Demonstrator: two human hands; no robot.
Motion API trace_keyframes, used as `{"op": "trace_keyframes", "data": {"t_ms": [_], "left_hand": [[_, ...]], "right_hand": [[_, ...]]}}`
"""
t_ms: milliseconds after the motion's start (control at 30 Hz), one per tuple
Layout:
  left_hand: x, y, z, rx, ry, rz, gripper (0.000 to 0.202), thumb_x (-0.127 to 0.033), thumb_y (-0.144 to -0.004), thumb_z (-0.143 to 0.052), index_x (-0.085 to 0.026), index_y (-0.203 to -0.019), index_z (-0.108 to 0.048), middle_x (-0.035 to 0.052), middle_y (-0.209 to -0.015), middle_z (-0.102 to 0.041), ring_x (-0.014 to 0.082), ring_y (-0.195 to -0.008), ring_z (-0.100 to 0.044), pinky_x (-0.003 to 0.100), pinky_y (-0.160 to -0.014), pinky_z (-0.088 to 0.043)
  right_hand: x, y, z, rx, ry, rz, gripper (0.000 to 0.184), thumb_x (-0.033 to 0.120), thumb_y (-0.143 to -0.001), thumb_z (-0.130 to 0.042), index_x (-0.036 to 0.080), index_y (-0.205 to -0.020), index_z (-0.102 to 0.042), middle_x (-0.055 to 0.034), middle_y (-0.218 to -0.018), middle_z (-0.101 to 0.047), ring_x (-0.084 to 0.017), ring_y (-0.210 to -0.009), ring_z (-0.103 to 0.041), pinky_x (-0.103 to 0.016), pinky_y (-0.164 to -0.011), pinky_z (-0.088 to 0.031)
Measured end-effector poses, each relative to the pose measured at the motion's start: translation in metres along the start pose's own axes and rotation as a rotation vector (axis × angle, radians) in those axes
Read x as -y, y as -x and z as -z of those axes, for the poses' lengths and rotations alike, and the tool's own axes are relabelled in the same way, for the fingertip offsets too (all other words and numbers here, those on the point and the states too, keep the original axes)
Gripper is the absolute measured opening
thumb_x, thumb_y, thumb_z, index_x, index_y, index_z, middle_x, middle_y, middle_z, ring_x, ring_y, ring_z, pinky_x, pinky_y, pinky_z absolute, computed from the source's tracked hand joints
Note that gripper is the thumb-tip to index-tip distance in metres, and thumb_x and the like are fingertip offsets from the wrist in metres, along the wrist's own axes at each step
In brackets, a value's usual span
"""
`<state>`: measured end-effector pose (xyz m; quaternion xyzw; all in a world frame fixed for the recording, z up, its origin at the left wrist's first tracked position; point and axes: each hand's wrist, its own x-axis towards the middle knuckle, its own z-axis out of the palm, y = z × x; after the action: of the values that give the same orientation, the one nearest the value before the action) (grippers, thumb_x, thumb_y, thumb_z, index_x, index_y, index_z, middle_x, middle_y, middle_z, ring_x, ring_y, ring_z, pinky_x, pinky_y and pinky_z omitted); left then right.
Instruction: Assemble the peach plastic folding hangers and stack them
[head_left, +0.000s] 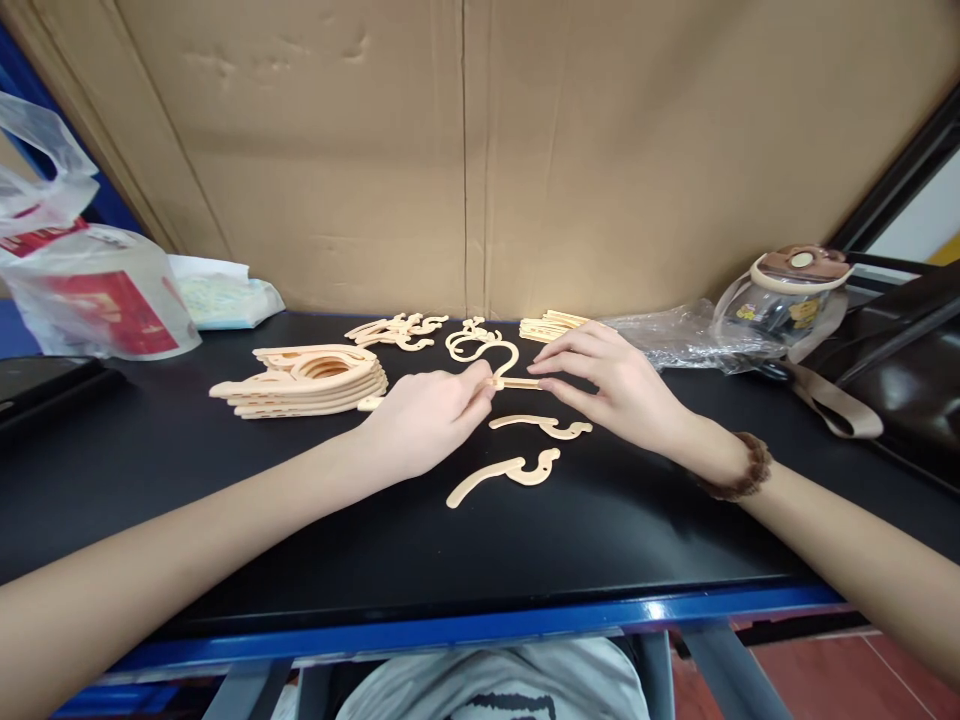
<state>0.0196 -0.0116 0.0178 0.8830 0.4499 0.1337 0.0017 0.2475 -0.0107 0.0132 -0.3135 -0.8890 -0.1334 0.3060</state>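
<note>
My left hand point(431, 415) pinches the joint under a cream plastic hanger hook point(506, 352), whose curve rises above the fingers. From that joint a straight hanger bar point(519, 383) runs to the right. At its far end my right hand point(607, 380) has thumb and fingers around the bar. Nearer to me lie two loose curved hanger arms point(536, 468), one behind the other. Left of my left hand is a stack of folded hangers point(315, 385). Behind the hands are loose hooks point(469, 343), a pile of hanger arms point(397, 328) and a bundle of straight bars point(551, 324).
The black tabletop point(480, 560) has a blue front edge. A bagged roll point(112, 290), a tissue pack point(225, 295) and a dark object point(52, 390) stand at left. To the right are clear plastic wrap point(675, 335), a clear bottle point(795, 290) and a dark bag point(900, 360). Cardboard point(337, 150) closes the back.
</note>
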Motion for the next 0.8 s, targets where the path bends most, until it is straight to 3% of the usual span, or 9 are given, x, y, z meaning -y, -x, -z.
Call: {"op": "trace_keyframes", "data": {"t_ms": [100, 233, 367, 667, 800], "left_hand": [[0.003, -0.003, -0.005, 0.087, 0.428, 0.079, 0.029, -0.040, -0.097, -0.027, -0.021, -0.086, -0.045, -0.0031, -0.066, -0.060, 0.0119, -0.053, -0.052, 0.024, -0.052, -0.038], [0.005, -0.008, -0.010, 0.215, 0.822, 0.199, 0.012, -0.032, -0.094, -0.039, -0.021, -0.092, -0.043, -0.0029, -0.073, -0.058, 0.0075, -0.044, -0.046, 0.019, -0.038, -0.035], [0.009, -0.012, -0.011, 0.248, 0.917, 0.269, 0.015, -0.026, -0.092, -0.042, -0.020, -0.104, -0.046, -0.0010, -0.076, -0.055, 0.0079, -0.045, -0.048, 0.017, -0.032, -0.034], [0.013, -0.010, -0.007, 0.174, 1.027, 0.329, 0.037, -0.029, -0.091, -0.049, -0.017, -0.125, -0.050, -0.0010, -0.074, -0.052, 0.0048, -0.046, -0.041, 0.015, -0.037, -0.030], [0.011, -0.011, -0.007, 0.126, 1.083, 0.388, 0.040, -0.029, -0.090, -0.050, -0.016, -0.128, -0.049, -0.0030, -0.070, -0.046, 0.0040, -0.047, -0.036, 0.014, -0.038, -0.028]], "right_hand": [[0.000, 0.000, -0.001, 0.040, 0.017, 0.002, 0.019, 0.026, -0.093, -0.052, 0.018, -0.098, -0.069, -0.0067, -0.098, -0.067, -0.021, -0.094, -0.056, -0.037, -0.087, -0.045], [-0.001, -0.001, -0.002, 0.102, 0.030, -0.001, 0.021, 0.028, -0.093, -0.052, 0.017, -0.094, -0.069, -0.0060, -0.095, -0.067, -0.020, -0.090, -0.056, -0.036, -0.083, -0.047], [-0.003, -0.001, -0.003, 0.124, 0.037, -0.048, 0.022, 0.028, -0.093, -0.052, 0.017, -0.093, -0.070, -0.0056, -0.094, -0.067, -0.021, -0.090, -0.057, -0.036, -0.084, -0.047], [-0.018, 0.006, -0.017, 0.230, 0.061, -0.209, 0.029, 0.034, -0.090, -0.056, 0.016, -0.109, -0.067, -0.0092, -0.104, -0.064, -0.025, -0.102, -0.057, -0.042, -0.092, -0.045], [-0.026, 0.009, -0.027, 0.267, -0.026, -0.254, 0.027, 0.033, -0.090, -0.056, 0.016, -0.107, -0.067, -0.0083, -0.104, -0.064, -0.024, -0.101, -0.057, -0.040, -0.093, -0.045]]}}
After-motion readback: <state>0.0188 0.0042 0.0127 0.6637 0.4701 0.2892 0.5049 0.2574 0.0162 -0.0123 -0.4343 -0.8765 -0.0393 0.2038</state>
